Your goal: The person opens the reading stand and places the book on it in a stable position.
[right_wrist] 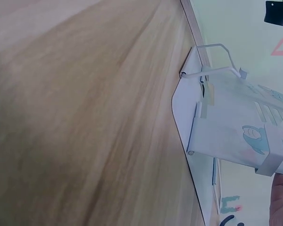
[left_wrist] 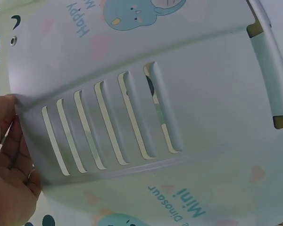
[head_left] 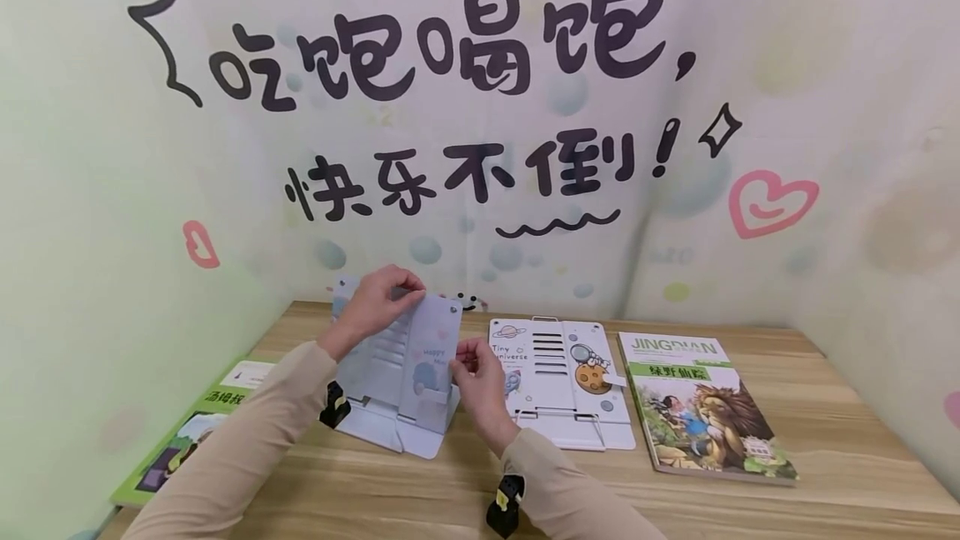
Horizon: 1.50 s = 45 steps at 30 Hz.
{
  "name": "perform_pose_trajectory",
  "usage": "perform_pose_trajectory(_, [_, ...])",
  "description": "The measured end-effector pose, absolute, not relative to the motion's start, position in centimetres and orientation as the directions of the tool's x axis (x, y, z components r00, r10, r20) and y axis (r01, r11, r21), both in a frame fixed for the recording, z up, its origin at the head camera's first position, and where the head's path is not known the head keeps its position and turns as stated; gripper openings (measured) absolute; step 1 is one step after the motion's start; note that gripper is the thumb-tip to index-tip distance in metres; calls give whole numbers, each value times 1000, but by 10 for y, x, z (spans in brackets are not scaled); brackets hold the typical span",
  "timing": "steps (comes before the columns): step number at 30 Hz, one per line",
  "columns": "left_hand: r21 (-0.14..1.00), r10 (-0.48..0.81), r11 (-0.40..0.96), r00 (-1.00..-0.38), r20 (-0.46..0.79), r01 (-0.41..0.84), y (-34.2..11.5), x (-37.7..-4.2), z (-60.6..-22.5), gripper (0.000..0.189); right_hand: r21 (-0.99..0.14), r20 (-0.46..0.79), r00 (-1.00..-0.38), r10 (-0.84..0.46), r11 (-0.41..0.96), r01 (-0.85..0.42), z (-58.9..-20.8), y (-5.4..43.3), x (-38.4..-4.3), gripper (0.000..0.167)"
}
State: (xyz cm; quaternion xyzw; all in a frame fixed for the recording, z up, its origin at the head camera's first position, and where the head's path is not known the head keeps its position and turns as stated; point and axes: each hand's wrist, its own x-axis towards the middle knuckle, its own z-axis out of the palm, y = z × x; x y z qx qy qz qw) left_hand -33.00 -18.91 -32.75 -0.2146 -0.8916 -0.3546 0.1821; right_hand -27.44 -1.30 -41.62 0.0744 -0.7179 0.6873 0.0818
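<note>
The dinosaur stand (head_left: 423,357) leans at the lower centre-left; the left hand (head_left: 378,302) pinches its top edge, the right hand (head_left: 480,375) its right edge. Wooden tabletop (head_left: 420,498) stretches below. The left sleeve (head_left: 251,440) hides part of the green book (head_left: 174,433), lower left.

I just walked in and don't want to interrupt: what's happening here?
A person is handling a dinosaur-print book stand, its panel raised, on the wooden table. The left grip holds the panel's top edge, the right grip its right edge. An astronaut-print stand and a lion-cover book lie to the right, a green book to the left; neither stand bears a book.
</note>
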Motion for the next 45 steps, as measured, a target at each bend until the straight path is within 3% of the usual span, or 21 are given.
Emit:
perform_pose_trajectory(9, [574,298,633,-847,440,520,-190,-330,-332,6,-972,232,-971,-51,12,-233,-418,-11,-272,16])
perform_pose_trajectory(16, [569,344,582,-810,476,581,-196,-327,-337,7,-974,173,-981,-87,-160,-158,-417,2,-278,19])
perform_pose_trajectory(18, [572,350,578,-810,471,582,-199,-324,-338,8,-979,143,-987,-77,-156,-130,-415,7,-284,20])
perform_pose_trajectory(23, [573,367,561,-799,476,598,-204,-313,-339,5,-992,118,-990,-81,37,-121,-410,19,-307,16])
perform_pose_trajectory(32, [550,442,470,-723,530,690,-214,-296,-338,9,-914,114,-980,-164,370,-169,-402,23,-335,10])
perform_pose_trajectory(45, [483,507,460,-667,546,745,-226,-274,-334,13,-600,194,-939,-283,724,-342,-419,10,-360,4])
